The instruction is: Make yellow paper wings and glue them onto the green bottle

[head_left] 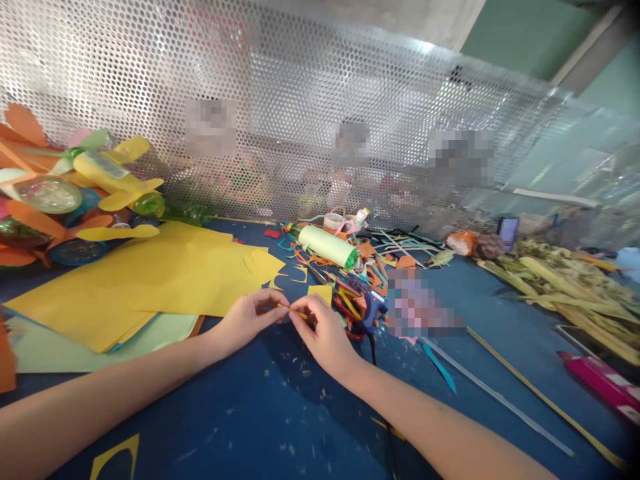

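My left hand (245,321) and my right hand (323,333) meet over the blue table (240,413). Both pinch a thin yellow paper strip (295,312) between their fingertips. A small yellow paper piece (320,293) lies just behind the hands. Right of my right hand rests a blue glue gun (373,308) among orange and red scraps. Sheets of yellow paper (165,273) lie to the left, over a pale green sheet (100,347).
A bottle wrapped in pale green paper (327,247) lies behind the scraps. Bottle-and-paper craft planes (75,193) are stacked at the far left. Dried leaves (565,280) pile at the right, a pink box (605,380) near them. Perforated metal screen (320,100) backs the table. Long thin sticks (500,393) lie at the right front.
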